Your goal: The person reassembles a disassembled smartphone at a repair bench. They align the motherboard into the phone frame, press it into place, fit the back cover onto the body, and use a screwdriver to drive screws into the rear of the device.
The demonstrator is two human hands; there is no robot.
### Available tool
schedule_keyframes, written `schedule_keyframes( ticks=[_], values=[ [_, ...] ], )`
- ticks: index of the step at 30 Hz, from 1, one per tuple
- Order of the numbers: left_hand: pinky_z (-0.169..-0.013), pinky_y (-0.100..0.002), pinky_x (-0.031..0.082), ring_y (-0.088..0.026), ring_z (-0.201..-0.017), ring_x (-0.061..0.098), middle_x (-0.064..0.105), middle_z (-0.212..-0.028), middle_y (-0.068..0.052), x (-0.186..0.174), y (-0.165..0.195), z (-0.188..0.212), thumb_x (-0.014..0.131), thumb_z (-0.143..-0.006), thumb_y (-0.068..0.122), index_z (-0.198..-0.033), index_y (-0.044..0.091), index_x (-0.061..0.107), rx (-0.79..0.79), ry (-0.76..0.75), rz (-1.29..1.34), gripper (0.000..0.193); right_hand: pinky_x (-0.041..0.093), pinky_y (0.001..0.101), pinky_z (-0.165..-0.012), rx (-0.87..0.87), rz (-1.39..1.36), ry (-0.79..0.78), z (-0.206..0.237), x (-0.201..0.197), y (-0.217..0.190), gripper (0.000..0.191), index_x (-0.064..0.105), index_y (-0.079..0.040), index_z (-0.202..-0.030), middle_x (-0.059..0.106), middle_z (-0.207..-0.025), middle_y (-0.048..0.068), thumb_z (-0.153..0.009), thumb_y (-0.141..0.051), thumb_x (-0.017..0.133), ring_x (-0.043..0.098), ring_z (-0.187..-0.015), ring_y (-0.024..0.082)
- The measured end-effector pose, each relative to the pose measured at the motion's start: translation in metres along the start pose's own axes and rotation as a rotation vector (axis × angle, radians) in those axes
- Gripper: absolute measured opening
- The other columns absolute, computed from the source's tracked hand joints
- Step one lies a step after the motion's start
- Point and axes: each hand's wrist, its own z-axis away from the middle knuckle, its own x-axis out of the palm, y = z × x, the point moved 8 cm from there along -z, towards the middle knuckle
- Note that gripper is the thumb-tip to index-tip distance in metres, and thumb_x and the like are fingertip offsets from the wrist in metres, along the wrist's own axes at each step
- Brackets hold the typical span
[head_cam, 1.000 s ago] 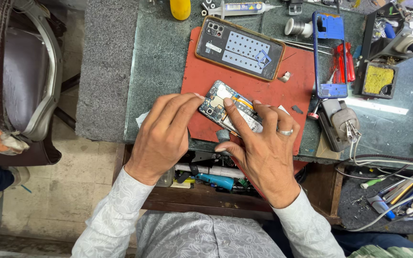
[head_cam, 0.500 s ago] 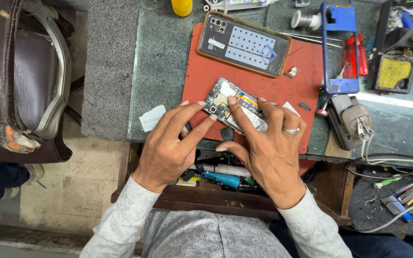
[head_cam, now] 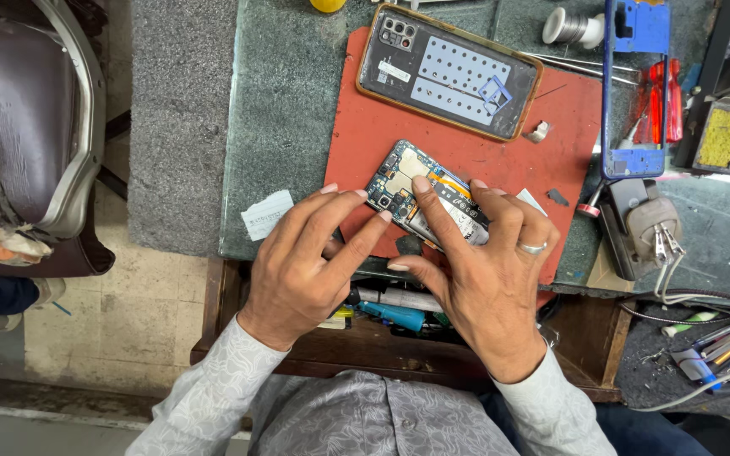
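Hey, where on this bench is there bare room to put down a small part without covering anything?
Freest is the green stone top left of the red mat, above the paper scrap. The mat also has a bare strip between the phone back cover and the opened phone under the left hand and right hand. The right side is crowded: blue frame, red-handled tools, cables.

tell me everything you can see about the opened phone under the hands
The opened phone lies flat on the red mat, tilted diagonally with its camera end toward the upper left. Its back is off, showing a dark circuit board with metal shields, an orange flex strip and a pale battery. The left hand touches its near edge with its fingers, and the right hand presses a forefinger down on its middle. The lower right end is hidden by the right hand.
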Motion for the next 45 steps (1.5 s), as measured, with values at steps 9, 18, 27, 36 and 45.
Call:
schedule_keyframes(
  ticks=[9, 18, 27, 36, 45],
  values=[
    [-0.104, -0.042, 0.056, -0.026, -0.115, 0.067, 0.066, -0.12, -0.009, -0.002, 0.004, -0.003, 0.059, -0.089, -0.014, -0.121, 0.012, 0.078, 0.058, 0.094, -0.044, 0.045, 0.039, 0.0487, -0.103, 0.055, -0.239, 0.04, -0.001, -0.013, 0.015, 0.082, 0.06, -0.02, -0.145, 0.054, -0.131, 0.017, -0.076, -0.062, 0.076, 0.046, -0.118, 0.035],
    [-0.103, -0.043, 0.061, -0.026, -0.11, 0.07, 0.069, -0.118, -0.008, -0.002, 0.008, -0.006, 0.056, -0.089, -0.013, -0.119, 0.011, 0.078, 0.078, 0.126, -0.059, 0.045, 0.041, 0.0544, -0.125, 0.493, -1.754, 0.187, 0.039, -0.025, 0.04, 0.105, 0.035, 0.01, -0.161, 0.053, -0.145, 0.034, -0.103, -0.077, 0.039, 0.053, -0.14, 0.043],
    [-0.1, -0.04, 0.062, -0.027, -0.107, 0.071, 0.07, -0.116, -0.007, -0.001, 0.008, -0.008, 0.06, -0.084, -0.014, -0.115, 0.007, 0.079, 0.061, 0.144, -0.035, 0.043, 0.053, 0.0394, -0.083, 0.315, -2.031, 0.445, 0.087, -0.007, 0.068, 0.088, 0.062, 0.02, -0.116, 0.066, -0.104, 0.032, -0.116, -0.062, 0.032, 0.063, -0.092, 0.034],
    [-0.092, -0.039, 0.059, -0.028, -0.104, 0.07, 0.07, -0.118, -0.011, -0.027, 0.0, -0.021, 0.065, -0.086, -0.011, -0.117, 0.003, 0.074, -0.102, 0.208, 0.134, 0.036, 0.055, 0.0299, -0.076, 0.364, -0.607, 0.507, 0.073, -0.013, 0.068, 0.007, 0.07, 0.003, -0.101, 0.075, -0.091, 0.011, -0.101, 0.002, 0.063, 0.07, -0.082, 0.019],
    [-0.097, -0.039, 0.056, -0.028, -0.112, 0.068, 0.068, -0.125, -0.009, -0.034, -0.005, -0.049, 0.067, -0.099, -0.006, -0.124, 0.003, 0.07, -0.129, 0.191, 0.169, 0.027, 0.053, 0.0376, -0.091, 0.242, -0.263, 0.644, 0.057, -0.05, 0.052, 0.012, 0.07, 0.0, -0.107, 0.072, -0.105, 0.011, -0.096, 0.005, 0.072, 0.067, -0.097, 0.027]
  ],
)
